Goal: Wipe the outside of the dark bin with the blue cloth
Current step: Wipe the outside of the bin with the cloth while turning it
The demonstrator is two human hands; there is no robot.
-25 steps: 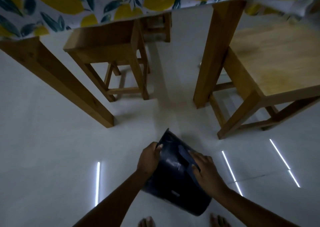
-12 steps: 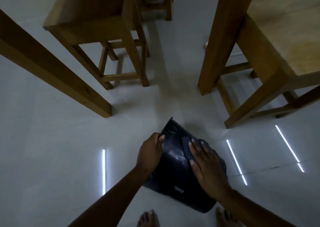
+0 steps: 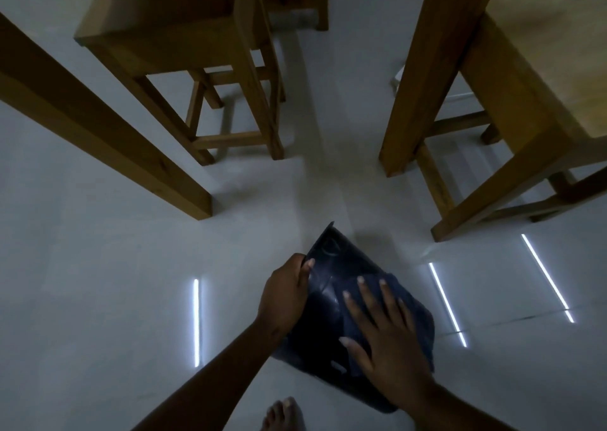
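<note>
On the pale tiled floor (image 3: 98, 299), my left hand (image 3: 284, 296) grips the tipped dark plastic bin (image 3: 323, 315) by its edge; my right hand (image 3: 384, 338) lies flat, fingers spread, pressing the blue cloth (image 3: 412, 309) onto its side. Its inside is hidden.

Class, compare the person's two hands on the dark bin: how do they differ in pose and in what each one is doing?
The left hand curls around the edge of the bin, gripping it; the right hand lies flat with fingers spread. The left hand touches the bin directly, while the right hand presses the blue cloth onto the bin's side. The left hand sits nearer the bin's far end; the right sits nearer the person. Both are bare and on the bin's outside.
</note>
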